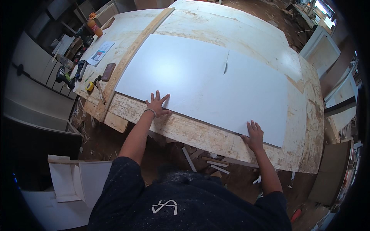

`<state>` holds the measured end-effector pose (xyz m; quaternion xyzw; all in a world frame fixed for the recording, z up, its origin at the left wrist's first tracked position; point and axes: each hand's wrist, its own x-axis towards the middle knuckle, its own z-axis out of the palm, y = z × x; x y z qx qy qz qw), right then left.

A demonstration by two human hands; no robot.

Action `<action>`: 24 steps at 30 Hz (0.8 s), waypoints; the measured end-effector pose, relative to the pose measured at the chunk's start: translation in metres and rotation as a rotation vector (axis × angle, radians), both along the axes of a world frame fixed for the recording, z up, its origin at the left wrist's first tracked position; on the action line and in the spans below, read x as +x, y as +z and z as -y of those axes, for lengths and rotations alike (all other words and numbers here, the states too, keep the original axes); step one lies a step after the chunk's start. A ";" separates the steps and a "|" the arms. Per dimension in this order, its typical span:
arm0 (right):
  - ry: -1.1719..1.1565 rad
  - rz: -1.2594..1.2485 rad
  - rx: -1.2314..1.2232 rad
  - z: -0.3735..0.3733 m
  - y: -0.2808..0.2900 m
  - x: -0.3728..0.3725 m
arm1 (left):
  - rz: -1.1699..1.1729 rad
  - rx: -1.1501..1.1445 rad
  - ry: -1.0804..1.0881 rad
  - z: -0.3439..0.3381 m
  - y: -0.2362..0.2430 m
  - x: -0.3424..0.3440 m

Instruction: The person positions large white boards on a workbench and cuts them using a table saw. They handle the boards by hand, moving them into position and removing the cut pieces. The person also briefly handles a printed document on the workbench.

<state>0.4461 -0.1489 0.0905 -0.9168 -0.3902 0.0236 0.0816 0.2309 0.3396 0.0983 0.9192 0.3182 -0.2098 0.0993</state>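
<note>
A large white panel (204, 82) lies flat on the worn wooden workbench (308, 115). Left of the panel, past a long wooden straightedge (133, 52), sit a yellow tape measure (89, 86) and a drill (65, 77). The left hand (157, 106) presses flat, fingers spread, on the panel's near edge. Farther right, the right hand (253, 135) lies open on the same edge, gripping nothing.

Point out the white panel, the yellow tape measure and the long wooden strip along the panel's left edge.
white panel (208, 81): head view, middle of its flat face.
yellow tape measure (90, 86): head view, centre of its case.
long wooden strip (133, 52): head view, midway along its length.
</note>
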 end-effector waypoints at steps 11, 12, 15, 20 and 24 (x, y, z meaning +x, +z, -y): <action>-0.005 0.024 0.023 -0.002 -0.002 -0.003 | 0.010 0.024 -0.004 0.001 -0.004 -0.001; -0.005 0.025 0.020 -0.001 -0.002 -0.003 | 0.007 0.024 -0.014 0.001 -0.005 0.000; 0.002 0.022 0.015 -0.001 -0.006 -0.002 | 0.007 0.038 -0.010 -0.001 -0.009 -0.002; 0.006 0.005 0.010 -0.002 -0.005 -0.004 | -0.001 0.012 -0.009 0.001 -0.002 -0.003; -0.011 0.009 -0.008 0.002 -0.005 -0.004 | -0.004 0.029 -0.020 0.004 0.000 0.000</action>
